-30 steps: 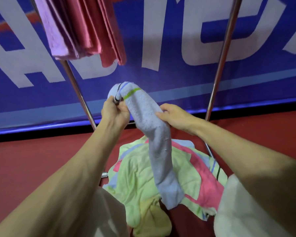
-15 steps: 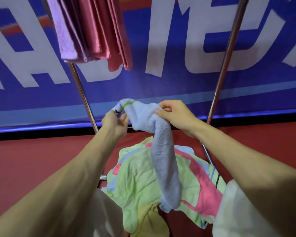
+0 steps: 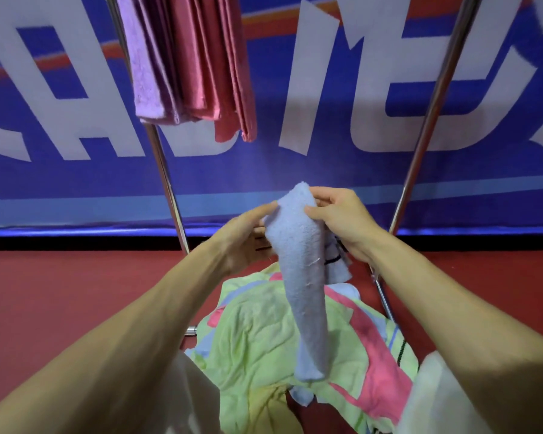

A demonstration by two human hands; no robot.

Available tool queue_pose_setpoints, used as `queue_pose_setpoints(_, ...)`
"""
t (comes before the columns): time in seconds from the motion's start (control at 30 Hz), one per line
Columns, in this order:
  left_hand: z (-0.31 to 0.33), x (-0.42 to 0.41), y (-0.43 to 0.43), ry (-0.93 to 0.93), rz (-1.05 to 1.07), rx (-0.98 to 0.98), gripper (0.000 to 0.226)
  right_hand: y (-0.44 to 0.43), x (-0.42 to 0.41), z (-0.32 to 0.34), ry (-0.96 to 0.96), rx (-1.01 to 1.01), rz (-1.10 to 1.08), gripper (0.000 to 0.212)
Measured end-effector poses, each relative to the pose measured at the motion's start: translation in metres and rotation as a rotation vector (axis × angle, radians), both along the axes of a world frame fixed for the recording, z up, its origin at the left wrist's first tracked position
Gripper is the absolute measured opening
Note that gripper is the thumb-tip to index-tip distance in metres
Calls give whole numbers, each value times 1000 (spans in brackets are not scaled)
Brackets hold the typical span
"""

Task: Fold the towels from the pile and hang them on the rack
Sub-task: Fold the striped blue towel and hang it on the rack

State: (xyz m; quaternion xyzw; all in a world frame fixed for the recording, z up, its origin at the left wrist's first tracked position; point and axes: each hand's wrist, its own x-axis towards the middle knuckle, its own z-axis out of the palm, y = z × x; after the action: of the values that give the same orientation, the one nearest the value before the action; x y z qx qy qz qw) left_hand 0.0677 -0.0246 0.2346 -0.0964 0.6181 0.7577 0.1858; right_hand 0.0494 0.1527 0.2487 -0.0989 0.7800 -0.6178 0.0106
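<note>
Hands first: the left hand [image 3: 248, 239] and the right hand [image 3: 342, 223] reach forward from the near edge on bare forearms, passing over white cloth [image 3: 436, 402] at the bottom corners.

Just past that cloth, between the forearms, the pile [image 3: 257, 339] of towels lies crumpled on the red floor [image 3: 60, 292], in pale green, yellow, pink and blue.

Above the pile, both hands meet at the light blue towel [image 3: 304, 277]. The right hand pinches its top end, with the thumb on the near face and the fingers curled behind. The left hand lies against the towel's left edge with its fingers fairly straight, touching the cloth rather than closing on it. From the top the towel hangs down in a long narrow fold over the pile; whether its lower end touches the pile I cannot tell. A shorter flap with dark stripes hangs just under the right hand.

Behind the hands stands the rack [image 3: 166, 180], its two shiny metal poles slanting up and apart, one to the left and one to the right. High on the left pole hang a lilac towel [image 3: 145, 73] and, just right of it, folded pink towels [image 3: 207, 64].

Farthest back is a blue banner [image 3: 326, 170] with large white letters.
</note>
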Motion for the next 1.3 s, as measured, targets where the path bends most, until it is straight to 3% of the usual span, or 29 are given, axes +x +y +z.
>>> queue_pose_setpoints(0.13,6,1,8,133,94,-18,16,7,0,0,-47,-31,-44,24)
queue_pose_setpoints(0.27,17,0,14,295,171,-136,11,16,0,-4,-92,-56,-50,9)
queue_pose_setpoints(0.43,30,-1,14,362,247,-48,14,16,1,-12,-274,-111,36,50)
queue_pose_setpoints(0.53,33,-7,7,310,364,77,12,15,6,-15,-380,-104,159,58)
queue_pose_setpoints(0.63,34,-14,-6,192,446,226,11,14,8,-15,-334,-85,255,53)
queue_pose_setpoints(0.77,29,-17,-17,63,414,362,17,6,16,-10,-295,-49,336,33)
queue_pose_setpoints(0.83,32,-13,-17,15,430,432,11,1,19,-9,-276,-48,325,34)
queue_pose_setpoints(1.03,37,-5,-20,-125,704,547,23,-2,14,-2,-89,-33,131,28)
queue_pose_setpoints(1.2,31,-1,-7,-98,550,493,35,-9,13,6,21,-65,6,15)
queue_pose_setpoints(1.3,19,-4,0,-97,351,390,36,-11,10,8,34,-43,-53,23)
